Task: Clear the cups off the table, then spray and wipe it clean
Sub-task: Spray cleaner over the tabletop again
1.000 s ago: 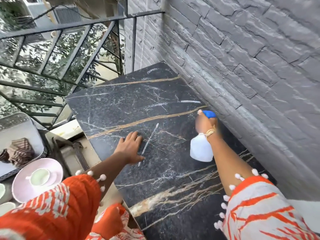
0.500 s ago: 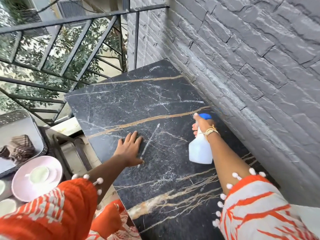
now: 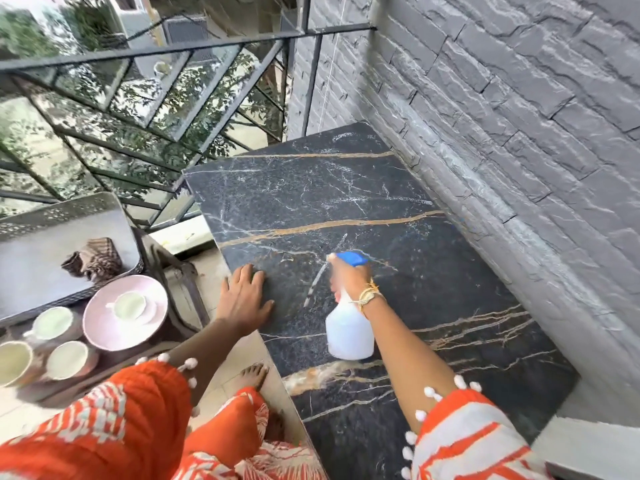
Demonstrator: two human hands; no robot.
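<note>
Since a second ago our right hand [image 3: 349, 282] has drawn the spray bottle [image 3: 349, 327] back from the wall toward mid-desk. Our grip is closed round its neck; its long axis tilts, blue nozzle pointing away over the black marble desk [image 3: 450, 271]. Our left hand [image 3: 244, 299] lies flat, fingers spread, at the near edge. Cups [image 3: 69, 358] sit on the side stand.

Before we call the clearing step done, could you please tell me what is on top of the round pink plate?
One pale green cup sits on the round pink plate, seemingly on a small saucer. The cup covers the plate's centre, so nothing beneath it shows.
</note>
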